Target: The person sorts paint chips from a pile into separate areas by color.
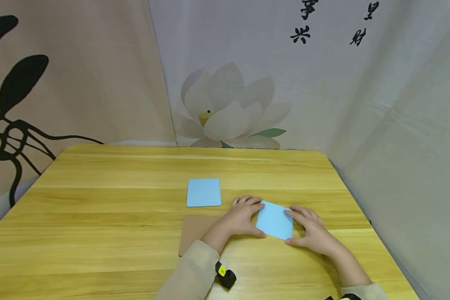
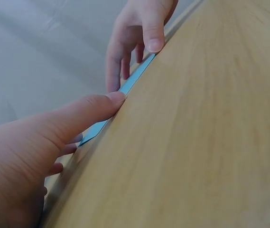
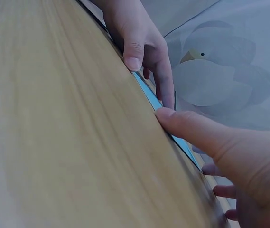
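Note:
A light-blue square card (image 1: 275, 220) lies slightly turned, low over the table, between both hands. At its left side my left hand (image 1: 240, 217) holds it, thumb by the near corner and index finger at the far corner. My right hand (image 1: 313, 233) grips the opposite side in the same way. In the left wrist view the card (image 2: 137, 75) appears as a thin strip, with the left thumb (image 2: 94, 109) on its near edge. The right wrist view likewise has the right thumb (image 3: 187, 124) at that edge.
A second blue square card (image 1: 204, 193) with rounded corners lies farther back on the wooden table (image 1: 97, 216). Partly covered by the left forearm is a flat brown square (image 1: 195, 229). Printed curtains (image 1: 232, 50) hang behind the table.

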